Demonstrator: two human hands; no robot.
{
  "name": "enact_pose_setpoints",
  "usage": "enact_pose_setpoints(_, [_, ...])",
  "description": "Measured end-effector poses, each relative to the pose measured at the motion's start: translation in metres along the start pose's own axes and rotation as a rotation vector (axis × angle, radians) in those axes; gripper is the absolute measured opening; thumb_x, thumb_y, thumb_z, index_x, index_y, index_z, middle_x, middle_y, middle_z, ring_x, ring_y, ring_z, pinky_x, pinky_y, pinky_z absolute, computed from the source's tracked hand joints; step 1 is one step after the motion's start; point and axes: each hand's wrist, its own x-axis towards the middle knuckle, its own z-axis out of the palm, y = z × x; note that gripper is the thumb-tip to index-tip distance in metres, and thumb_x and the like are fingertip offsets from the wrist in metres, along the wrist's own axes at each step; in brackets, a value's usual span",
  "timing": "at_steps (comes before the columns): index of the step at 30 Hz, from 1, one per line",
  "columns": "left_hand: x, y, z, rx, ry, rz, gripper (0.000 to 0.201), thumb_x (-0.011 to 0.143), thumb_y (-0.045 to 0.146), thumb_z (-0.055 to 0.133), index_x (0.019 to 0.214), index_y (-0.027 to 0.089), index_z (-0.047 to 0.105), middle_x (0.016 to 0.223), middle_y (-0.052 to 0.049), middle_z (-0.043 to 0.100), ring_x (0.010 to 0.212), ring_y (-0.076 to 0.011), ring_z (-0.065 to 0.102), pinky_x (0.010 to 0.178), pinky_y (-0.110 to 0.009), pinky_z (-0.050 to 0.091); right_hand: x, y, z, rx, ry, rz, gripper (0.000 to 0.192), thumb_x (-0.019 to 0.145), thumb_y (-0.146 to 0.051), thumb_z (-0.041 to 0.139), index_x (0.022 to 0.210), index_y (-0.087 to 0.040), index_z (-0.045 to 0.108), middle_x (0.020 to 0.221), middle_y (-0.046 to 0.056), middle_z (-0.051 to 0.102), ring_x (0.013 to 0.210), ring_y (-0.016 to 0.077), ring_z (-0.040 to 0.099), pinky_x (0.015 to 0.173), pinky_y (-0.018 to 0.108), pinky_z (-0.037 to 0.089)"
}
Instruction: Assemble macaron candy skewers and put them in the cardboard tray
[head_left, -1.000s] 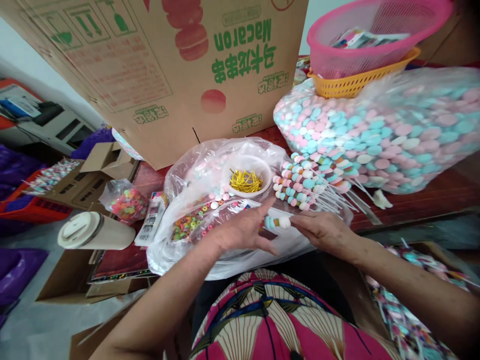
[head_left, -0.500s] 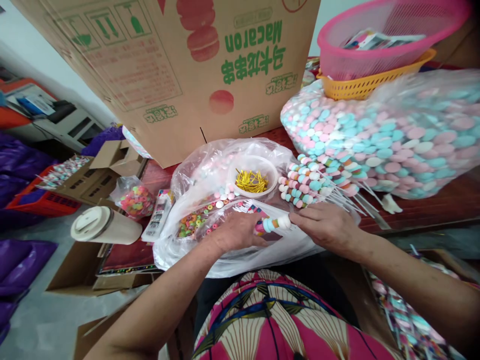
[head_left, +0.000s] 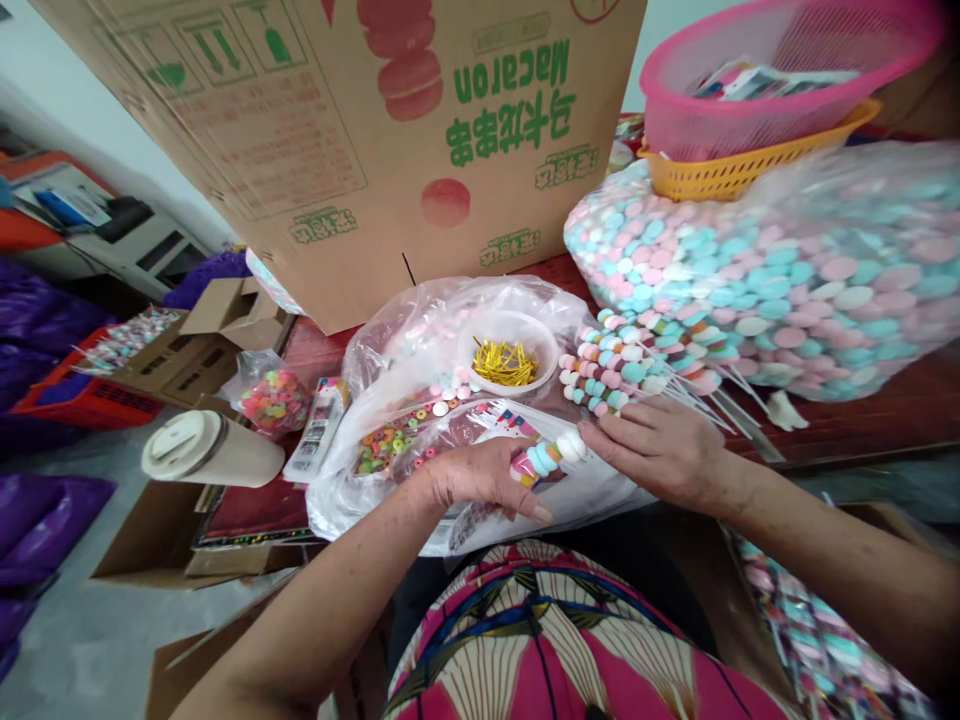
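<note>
the candy skewer (head_left: 546,457) is lying across the clear plastic bag (head_left: 450,320) at the near edge of the bench (head_left: 862,410), pinched at its white end by the right hand (head_left: 660,450), while the left hand (head_left: 480,477) is curling narrowly over its pink end. just behind are sitting the bowl of gold ties (head_left: 508,358) and a pile of finished skewers (head_left: 637,355), crowding the far side. since a second ago the left hand is drawing nearer the body and the skewer is tilting.
</note>
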Motion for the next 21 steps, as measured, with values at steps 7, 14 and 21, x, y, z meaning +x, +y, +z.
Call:
enact_pose_setpoints(7, [0.006, 0.014, 0.007, 0.550, 0.132, 0.000, 0.063, 0.065, 0.041, 0.078, 0.118, 0.018, 0.054, 0.113, -0.008, 0.065, 0.101, -0.0266, 0.060, 0.087, -0.035, 0.046, -0.009, -0.014, 0.008, 0.233, -0.233, 0.064, 0.020, 0.088, -0.007, 0.044, 0.093, -0.016, 0.062, 0.066, 0.001, 0.060, 0.058, 0.0137, 0.051, 0.055, 0.030, 0.029])
enact_pose_setpoints(14, [0.020, 0.012, 0.021, 1.093, 0.388, -0.115, 0.071, 0.086, 0.042, 0.056, 0.144, 0.015, 0.027, 0.108, -0.015, 0.068, 0.098, -0.0313, 0.065, 0.082, -0.040, 0.048, -0.010, -0.026, 0.022, 0.356, -0.500, 0.443, 0.021, 0.087, -0.012, 0.047, 0.090, -0.020, 0.066, 0.073, 0.001, 0.065, 0.061, 0.0118, 0.055, 0.051, 0.025, 0.024])
enact_pose_setpoints(21, [-0.008, 0.002, -0.005, 0.819, 0.276, -0.112, 0.034, 0.082, 0.034, 0.059, 0.113, 0.020, 0.058, 0.109, -0.008, 0.068, 0.101, -0.0266, 0.062, 0.086, -0.035, 0.046, -0.021, -0.014, 0.023, 0.263, -0.207, 0.372, 0.020, 0.090, -0.013, 0.047, 0.089, -0.019, 0.066, 0.072, 0.002, 0.066, 0.062, 0.0129, 0.057, 0.054, 0.026, 0.032])
